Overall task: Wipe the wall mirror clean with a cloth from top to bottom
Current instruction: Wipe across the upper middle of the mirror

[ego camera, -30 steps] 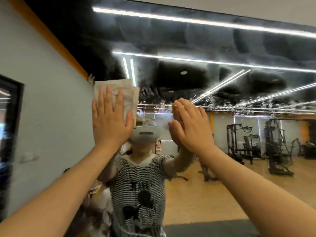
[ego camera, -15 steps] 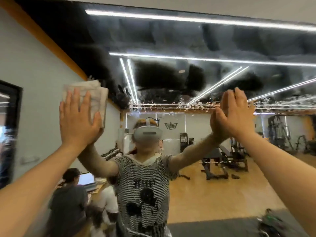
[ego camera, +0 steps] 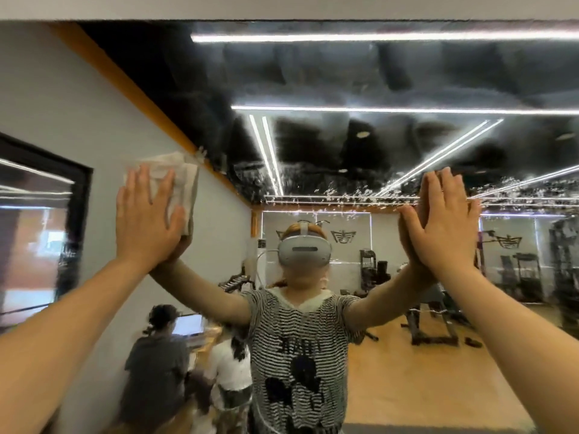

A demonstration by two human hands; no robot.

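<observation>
Both hands sit wider apart than a second ago. Left hand: fingers spread, flat, pressing one folded cloth against the wall mirror, upper left. Right hand: flat on glass, holding nothing. Cloth likely soft, light; best palmed. Mirror likely rigid, slick, fragile.

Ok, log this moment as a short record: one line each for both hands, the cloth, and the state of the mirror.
left hand: flat, fingers straight, pressing the cloth against the glass
right hand: flat on the glass, holds nothing
cloth: pale, folded, under the left palm, near the mirror's left side
mirror: hazy smears in the upper part, a band of white droplets at fingertip height, clearer reflection below
</observation>
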